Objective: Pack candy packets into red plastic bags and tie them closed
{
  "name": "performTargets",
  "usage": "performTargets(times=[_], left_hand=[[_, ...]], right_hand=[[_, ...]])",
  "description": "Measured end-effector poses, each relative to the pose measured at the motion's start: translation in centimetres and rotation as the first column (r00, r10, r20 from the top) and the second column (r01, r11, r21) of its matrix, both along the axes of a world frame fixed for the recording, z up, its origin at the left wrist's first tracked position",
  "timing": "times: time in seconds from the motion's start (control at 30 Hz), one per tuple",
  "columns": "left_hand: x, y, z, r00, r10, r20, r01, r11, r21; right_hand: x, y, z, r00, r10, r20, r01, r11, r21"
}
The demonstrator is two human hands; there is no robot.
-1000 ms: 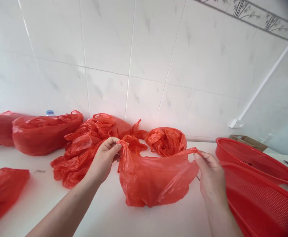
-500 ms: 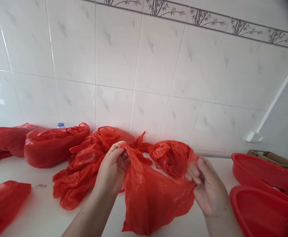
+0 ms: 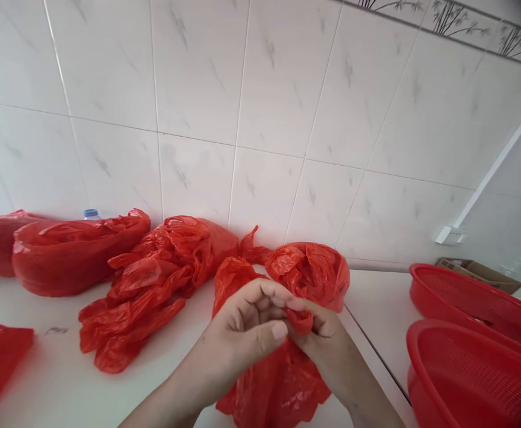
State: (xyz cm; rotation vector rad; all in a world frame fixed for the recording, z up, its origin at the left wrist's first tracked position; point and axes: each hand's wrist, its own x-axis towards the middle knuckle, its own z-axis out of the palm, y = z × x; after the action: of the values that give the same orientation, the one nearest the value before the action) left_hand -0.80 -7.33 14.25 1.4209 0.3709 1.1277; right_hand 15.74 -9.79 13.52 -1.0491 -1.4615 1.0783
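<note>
A thin red plastic bag (image 3: pixel 282 380) hangs from my two hands over the white table. Its upper end is bunched and twisted into a small loop between them. My right hand (image 3: pixel 323 339) is closed around this gathered part. My left hand (image 3: pixel 247 333) is curled, with its fingertips and thumb against the loop from the other side; part of its grip is hidden. Just behind my hands lies a crumpled red bag (image 3: pixel 234 276), and a rounded bundle of red bags (image 3: pixel 309 270) is beside it.
More red bags (image 3: pixel 153 279) and a full-looking red bundle (image 3: pixel 73 255) line the tiled wall on the left. A blue-capped bottle (image 3: pixel 91 214) stands behind them. Red plastic baskets (image 3: pixel 425 356) and a cardboard box (image 3: pixel 479 273) occupy the right. Another red bag (image 3: pixel 2 356) is at front left.
My hands have come together from holding the bag spread wide. The bag's top is now bunched into a twisted loop. The view has shifted a little.
</note>
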Motion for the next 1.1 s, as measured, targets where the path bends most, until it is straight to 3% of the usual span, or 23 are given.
performTargets(times=[0.07,0.13,0.17,0.2,0.33,0.47,0.6,0.7,0.8,0.9,1.1], left_hand=[[-0.1,0.0,-0.1,0.975,0.199,-0.094,-0.178,0.965,0.192],[-0.1,0.1,-0.1,0.882,0.453,-0.129,-0.357,0.822,0.444],[-0.1,0.1,-0.2,0.847,0.512,-0.14,-0.365,0.754,0.546],[0.0,0.1,-0.2,0.838,0.519,-0.168,-0.319,0.717,0.62],[1.0,0.0,-0.8,0.818,0.464,-0.341,-0.071,0.669,0.74],[1.4,0.5,-1.6,0.747,0.568,-0.345,-0.07,0.584,0.809],[0.5,1.0,-1.3,0.711,0.601,-0.364,-0.158,0.642,0.751],[0.4,0.8,-1.1,0.74,0.565,-0.364,-0.166,0.679,0.715],[1.3,0.2,-1.6,0.779,0.513,-0.361,-0.099,0.668,0.737],[2.3,0.0,-2.2,0.763,0.534,-0.365,-0.089,0.646,0.758],[2.0,0.7,-2.3,0.708,0.578,-0.405,-0.089,0.643,0.761]], right_hand=[[0.4,0.6,-0.4,0.999,-0.032,0.014,0.032,0.999,-0.018],[0.6,1.0,-0.8,0.989,-0.143,-0.021,0.141,0.986,-0.091],[0.7,1.1,-1.0,0.98,-0.19,-0.053,0.182,0.975,-0.128],[0.7,1.2,-1.1,0.972,-0.218,-0.086,0.203,0.966,-0.161],[0.2,1.3,-1.6,0.943,-0.253,-0.214,0.204,0.953,-0.225],[0.4,1.4,-1.7,0.935,-0.243,-0.259,0.182,0.954,-0.239],[1.4,1.4,-1.3,0.949,-0.228,-0.218,0.18,0.959,-0.221],[1.5,1.4,-1.2,0.947,-0.203,-0.25,0.148,0.964,-0.223],[0.8,1.5,-1.7,0.922,-0.223,-0.316,0.139,0.954,-0.267],[0.2,1.6,-2.5,0.903,-0.249,-0.349,0.137,0.939,-0.317],[1.2,1.9,-2.7,0.958,-0.18,-0.224,0.109,0.949,-0.296]])
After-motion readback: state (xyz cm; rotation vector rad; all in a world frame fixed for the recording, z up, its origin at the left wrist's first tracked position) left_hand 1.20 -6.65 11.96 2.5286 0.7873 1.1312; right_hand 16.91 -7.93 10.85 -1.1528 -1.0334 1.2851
